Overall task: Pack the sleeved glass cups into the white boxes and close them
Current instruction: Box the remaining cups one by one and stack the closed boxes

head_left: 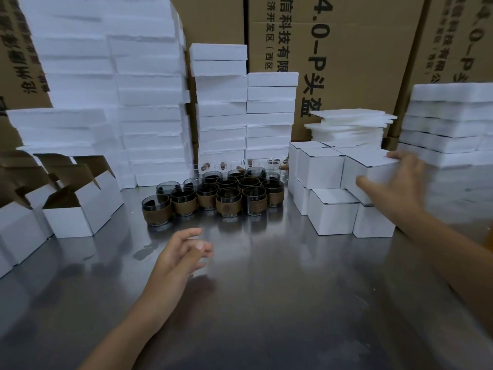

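At the right of the steel table (280, 276), the right hand (392, 182) grips the top box (365, 160) of a stack, fingers reaching over its far top edge and thumb pressed to its near face; the hand is blurred, so the exact grip is hard to read. That box is shut, like the closed boxes (333, 212) under and beside it, which stand two high and touch one another; nothing shows what they hold. The left hand (184, 249) hovers low over the table nearer the person, fingers apart and loosely bent, holding nothing. Beyond it, at mid-table, the cups (226, 193) stand upright in a tight cluster, rims touching, each of dark glass with a brown sleeve round its lower part; their insides look dark. Behind them a row of clearer glasses is partly hidden and hard to make out. To the left the open boxes (69, 217) stand in a row, flaps up and brown inside; the near walls hide their bottoms, so their contents cannot be told, and the nearest ones are cut off by the frame edge. Foam blocks (149, 102) rise in tall piles behind the cups and open boxes. Thin foam sheets (352, 124) lie in a loose pile behind the closed boxes, with more foam at the far right. Printed cartons (360, 49) fill the background, their lettering partly covered.
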